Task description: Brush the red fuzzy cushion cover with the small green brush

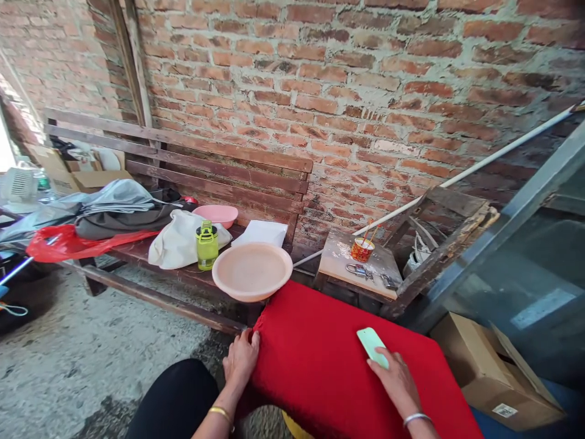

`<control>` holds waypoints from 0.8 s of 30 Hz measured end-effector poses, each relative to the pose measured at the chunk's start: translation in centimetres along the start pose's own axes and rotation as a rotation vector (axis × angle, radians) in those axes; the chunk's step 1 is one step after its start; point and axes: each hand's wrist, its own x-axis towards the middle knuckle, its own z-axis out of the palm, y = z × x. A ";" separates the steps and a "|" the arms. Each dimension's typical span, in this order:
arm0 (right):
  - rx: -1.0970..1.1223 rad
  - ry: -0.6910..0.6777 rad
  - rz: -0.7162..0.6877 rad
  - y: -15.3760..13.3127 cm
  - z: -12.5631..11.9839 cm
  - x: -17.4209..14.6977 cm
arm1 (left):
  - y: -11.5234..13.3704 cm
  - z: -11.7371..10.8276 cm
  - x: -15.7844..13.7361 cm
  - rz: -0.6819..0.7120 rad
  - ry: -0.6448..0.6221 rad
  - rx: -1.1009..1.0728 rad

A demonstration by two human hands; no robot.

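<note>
Taking the pale pink basin [251,296] as landmark, the red surface [315,347] spreads in front of it and to its right. On that surface, well to the right of the basin and nearer the wearer, lies a pale green slab [369,343], phone-like in shape; the fingers of the right hand [395,373] are closed on its near end. The left hand [241,356] sits nearer than the basin, at the red surface's left edge, fingers bent; whether they grip the covering, I cannot tell. Just left of the basin stands a green bottle [208,249], with a white cloth [171,244] beyond it. White paper [259,231] lies behind the basin, and a pink bowl [218,214] behind and left. Right of the basin, a wooden seat [336,262] bears a red tub [361,252] and a padlock [359,271].
</note>
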 end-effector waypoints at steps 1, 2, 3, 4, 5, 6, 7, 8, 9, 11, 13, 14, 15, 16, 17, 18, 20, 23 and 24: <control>0.002 0.024 0.070 2.4 -1.2 -0.3 | 0.0 -0.1 0.0 -0.003 0.003 0.002; 0.013 0.057 0.147 4.8 -2.3 -0.7 | 0.1 -0.1 0.0 -0.005 0.006 0.003; 0.029 0.095 0.225 6.9 -3.3 -1.1 | 0.1 -0.2 0.0 -0.008 0.008 0.006; 0.049 0.133 0.299 8.8 -4.1 -1.6 | 0.1 -0.3 0.0 -0.011 0.007 0.009; 0.073 0.171 0.364 10.2 -4.8 -2.0 | 0.2 -0.3 0.0 -0.011 0.006 0.014; 0.097 0.205 0.411 11.2 -5.2 -2.3 | 0.2 -0.4 0.0 -0.010 0.005 0.019; 0.118 0.228 0.431 11.7 -5.5 -2.6 | 0.2 -0.4 0.0 -0.009 0.004 0.024; 0.126 0.237 0.426 11.7 -5.5 -2.8 | 0.2 -0.5 0.0 -0.009 0.004 0.028; 0.135 0.237 0.406 11.0 -5.2 -2.8 | 0.3 -0.5 -0.1 -0.007 0.004 0.032; 0.138 0.214 0.334 8.3 -4.1 -2.5 | 0.3 -0.5 -0.1 -0.011 0.003 0.037; 0.132 0.171 0.220 4.2 -2.2 -1.8 | 0.3 -0.5 -0.2 -0.014 0.003 0.037; 0.132 0.150 0.154 1.8 -1.0 -1.4 | 0.3 -0.5 -0.1 -0.014 0.004 0.037; 0.133 0.131 0.084 -0.6 0.2 -1.0 | 0.2 -0.4 -0.1 -0.013 0.005 0.036; 0.130 0.114 0.012 -3.0 1.4 -0.6 | 0.1 -0.3 -0.1 -0.010 0.006 0.036; 0.124 0.097 -0.055 -5.4 2.5 -0.3 | 0.1 -0.2 0.0 -0.006 0.006 0.035; 0.117 0.080 -0.113 -7.6 3.6 0.0 | 0.0 -0.1 0.0 -0.005 0.005 0.036; 0.097 0.052 -0.210 -11.3 5.4 0.4 | -0.1 0.0 0.1 -0.001 0.002 0.033; 0.062 0.020 -0.286 -14.5 7.1 1.0 | -0.1 0.0 0.0 -0.006 -0.002 0.023; 0.051 0.011 -0.291 -14.8 7.3 1.2 | 0.0 -0.1 -0.1 -0.009 -0.006 0.020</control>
